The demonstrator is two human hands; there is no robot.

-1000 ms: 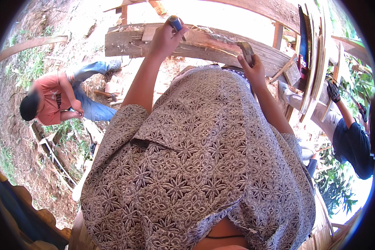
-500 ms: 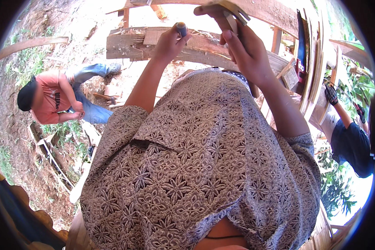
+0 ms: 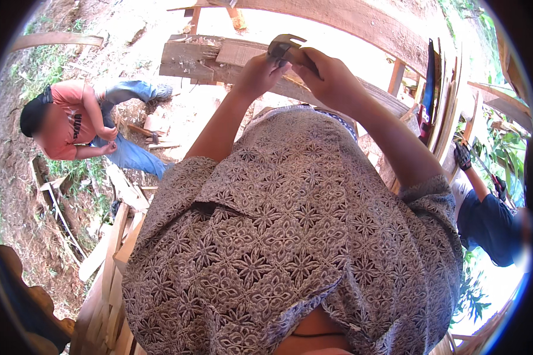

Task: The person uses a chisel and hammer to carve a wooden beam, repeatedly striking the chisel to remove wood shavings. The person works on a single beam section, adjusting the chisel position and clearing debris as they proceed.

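My right hand (image 3: 331, 80) is wrapped round the handle of a claw hammer (image 3: 285, 45), held at chest height in front of me. The hammer's metal head lies right over the top of my left hand (image 3: 254, 77). Those fingers are closed round an upright tool with a short, round, dark handle, which looks like a chisel; now the hammer head and fingers mostly hide it. Its lower end is out of sight. Behind and below both hands runs a rough wooden beam (image 3: 186, 59).
Another long beam (image 3: 337, 18) crosses farther off. At right, thin boards (image 3: 452, 100) stand beside a long dark-blue and red tool (image 3: 430, 77). A person in a salmon shirt (image 3: 71, 121) is at left; another in dark clothes (image 3: 485, 225) at right. Loose planks (image 3: 109, 278) lie lower left.
The hammer has come down and left, from raised above my right hand onto the top of the tool in my left hand. My hands are now close together.
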